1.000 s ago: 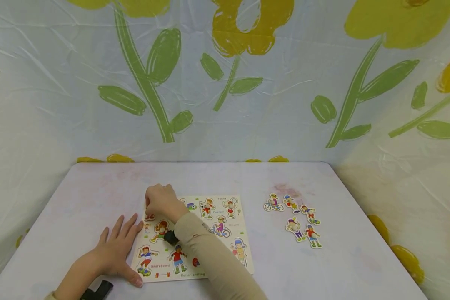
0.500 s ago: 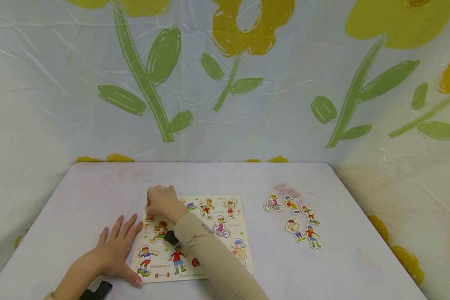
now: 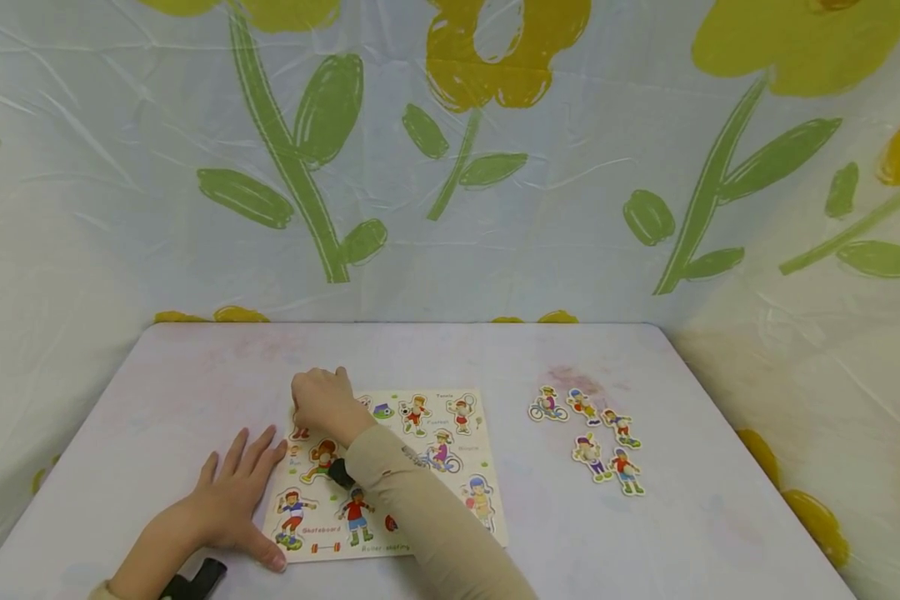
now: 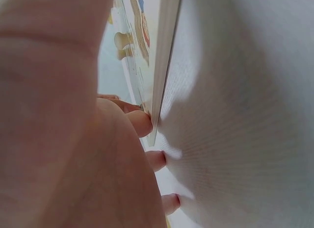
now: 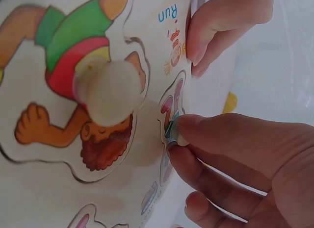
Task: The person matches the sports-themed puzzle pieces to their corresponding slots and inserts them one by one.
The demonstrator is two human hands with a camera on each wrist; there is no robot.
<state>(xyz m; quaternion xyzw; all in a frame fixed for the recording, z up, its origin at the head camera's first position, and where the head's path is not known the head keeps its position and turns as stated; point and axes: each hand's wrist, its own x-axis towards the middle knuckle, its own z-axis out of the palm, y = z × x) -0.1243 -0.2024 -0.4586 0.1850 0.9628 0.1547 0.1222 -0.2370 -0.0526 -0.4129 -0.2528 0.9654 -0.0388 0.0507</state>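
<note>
A flat peg puzzle board [image 3: 322, 510] with sports figures lies on the table, left of centre. Over its far left corner, my right hand [image 3: 324, 404] pinches the small knob of a puzzle piece [image 5: 172, 108] between thumb and index finger. The piece sits in or on its cutout; whether fully seated I cannot tell. Beside it is a runner piece [image 5: 76, 56] with a round pale knob. My left hand [image 3: 225, 508] rests with spread fingers along the board's left edge, thumb at the near corner. Fingertips touch the board edge [image 4: 164, 51] in the left wrist view.
Several loose puzzle pieces lie right of the board, among them a cyclist [image 3: 547, 406], a skateboarder [image 3: 621, 428] and a roller skater [image 3: 627, 472]. A flower-printed cloth [image 3: 570, 208] hangs behind the table [image 3: 682, 533]. My right sleeve [image 3: 442, 525] crosses the board's near edge.
Almost nothing differs. My right hand stays on the same piece at the far left corner with only tiny shifts, and my left hand keeps its place.
</note>
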